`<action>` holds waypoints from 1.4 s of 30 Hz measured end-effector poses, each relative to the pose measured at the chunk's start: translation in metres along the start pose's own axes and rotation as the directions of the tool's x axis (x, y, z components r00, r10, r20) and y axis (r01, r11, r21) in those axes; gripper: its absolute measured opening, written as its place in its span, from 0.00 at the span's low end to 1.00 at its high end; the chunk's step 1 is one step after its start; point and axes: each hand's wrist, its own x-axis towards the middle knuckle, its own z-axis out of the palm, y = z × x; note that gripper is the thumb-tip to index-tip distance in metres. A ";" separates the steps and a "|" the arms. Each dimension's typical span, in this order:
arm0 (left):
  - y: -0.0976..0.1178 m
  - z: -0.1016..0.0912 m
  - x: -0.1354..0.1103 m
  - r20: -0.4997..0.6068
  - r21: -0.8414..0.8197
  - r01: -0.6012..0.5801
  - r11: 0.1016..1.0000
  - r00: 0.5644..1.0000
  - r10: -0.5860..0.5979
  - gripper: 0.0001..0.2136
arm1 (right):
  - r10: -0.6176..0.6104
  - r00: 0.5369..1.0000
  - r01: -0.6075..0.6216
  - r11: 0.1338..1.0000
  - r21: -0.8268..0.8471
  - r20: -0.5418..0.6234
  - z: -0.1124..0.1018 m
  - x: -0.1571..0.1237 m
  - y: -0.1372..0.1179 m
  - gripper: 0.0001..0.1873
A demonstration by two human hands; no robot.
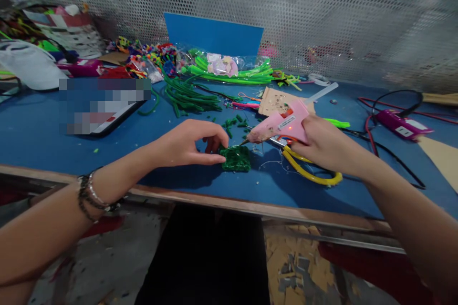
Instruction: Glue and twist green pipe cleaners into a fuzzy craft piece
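My right hand [327, 145] is wrapped round the handle of a pink hot glue gun [279, 125], with a glue stick [324, 91] poking out of its back. The gun's nozzle points left, right at the upper edge of a small green square piece [236, 160] with a shiny surface. On that piece's left edge rest the thumb and index finger of my left hand [188, 140], pinching it against the table. Beneath the right hand lie scissors with yellow handles [307, 177]. Short green cuttings [234, 125] are scattered behind the green piece.
Dark green pipe cleaners [188, 95] lie in a bundle behind my left hand, with bagged bright green ones [246, 76] farther back. A tablet-like device [118, 116], partly blurred, is at left. A purple power strip [402, 124] and cables are at right. The table's front edge [214, 201] runs nearby.
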 end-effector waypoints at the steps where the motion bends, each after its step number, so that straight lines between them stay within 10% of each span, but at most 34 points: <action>1: 0.000 0.000 0.000 0.003 -0.001 0.003 1.000 1.000 -0.003 0.08 | -0.002 1.000 0.002 1.000 0.008 0.004 0.000 0.000 0.000 0.13; 42: 0.001 0.000 0.000 0.025 0.008 -0.013 1.000 1.000 0.013 0.07 | 0.039 0.999 -0.039 0.999 -0.001 -0.023 -0.009 -0.007 -0.002 0.15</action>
